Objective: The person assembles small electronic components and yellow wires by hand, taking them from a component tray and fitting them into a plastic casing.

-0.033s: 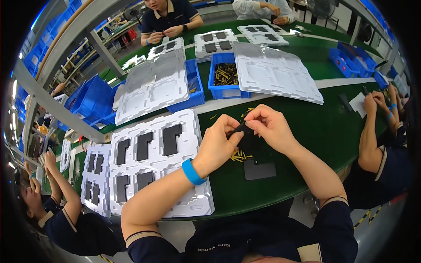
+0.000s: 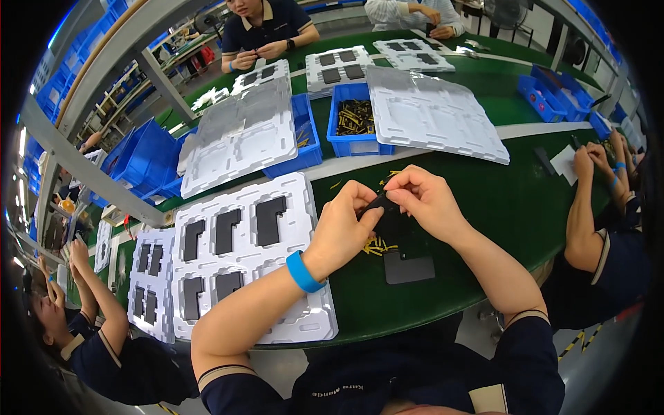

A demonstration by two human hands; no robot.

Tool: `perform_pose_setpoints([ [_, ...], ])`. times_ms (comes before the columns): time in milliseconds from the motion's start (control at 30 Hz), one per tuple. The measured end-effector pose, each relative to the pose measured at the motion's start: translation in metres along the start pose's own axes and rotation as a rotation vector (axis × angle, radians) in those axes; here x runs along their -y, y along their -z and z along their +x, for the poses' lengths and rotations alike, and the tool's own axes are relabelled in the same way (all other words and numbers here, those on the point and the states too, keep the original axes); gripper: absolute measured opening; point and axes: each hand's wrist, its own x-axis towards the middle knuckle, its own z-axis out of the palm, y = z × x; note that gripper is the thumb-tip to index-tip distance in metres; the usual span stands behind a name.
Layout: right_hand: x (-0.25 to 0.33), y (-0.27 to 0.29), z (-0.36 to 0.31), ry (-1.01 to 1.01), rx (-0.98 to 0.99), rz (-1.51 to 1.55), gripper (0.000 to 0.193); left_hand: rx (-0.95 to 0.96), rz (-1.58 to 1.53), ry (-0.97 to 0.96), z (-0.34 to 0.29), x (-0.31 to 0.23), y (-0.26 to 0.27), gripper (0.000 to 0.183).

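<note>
Between my fingers, above the green table, is a black flat part [image 2: 379,203], mostly covered by the hands. My left hand [image 2: 349,218], with a blue band at the wrist, is closed and pinches this part between thumb and fingers. My right hand [image 2: 430,206] is closed too, its thumb and forefinger pressed together at the part's upper end; whatever they grip is too small to make out. Below the hands lies a black L-shaped piece [image 2: 409,270]. Small yellow strips [image 2: 377,245] are scattered beside it, partly hidden by my left hand.
Left of my hands, a white moulded tray [image 2: 242,262] carries several black L-shaped pieces [image 2: 271,221]. Beyond, a blue bin [image 2: 361,148] holds yellow-and-black strips, with white trays [image 2: 443,114] leaning over bins. A metal post [image 2: 90,155] slants at left. Co-workers sit around the table.
</note>
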Motion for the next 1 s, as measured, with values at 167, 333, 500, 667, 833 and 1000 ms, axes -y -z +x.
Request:
perform_pose_setpoints([
  [167, 0.001, -0.002, -0.002, -0.065, -0.008, 0.049, 0.009, -0.042, -0.015, -0.027, 0.001, 0.004, -0.001, 0.017],
  [333, -0.005, -0.005, -0.002, -0.011, -0.04, 0.024, 0.007, 0.022, 0.02, 0.006, 0.0, -0.001, 0.002, 0.017],
  [500, -0.005, -0.007, -0.002, -0.003, -0.05, 0.025, 0.007, 0.022, 0.021, 0.007, 0.0, 0.0, 0.002, 0.017],
  [667, -0.01, -0.008, -0.001, 0.007, -0.058, 0.025, 0.009, 0.026, 0.002, 0.008, 0.0, 0.0, 0.001, 0.017],
  [833, -0.015, -0.004, 0.0, -0.171, 0.058, 0.124, 0.015, 0.059, 0.035, 0.079, -0.002, -0.006, 0.005, 0.018],
  [1000, -0.02, -0.002, -0.001, -0.155, 0.076, 0.146, 0.016, 0.078, 0.002, 0.057, -0.001, -0.005, 0.003, 0.017],
])
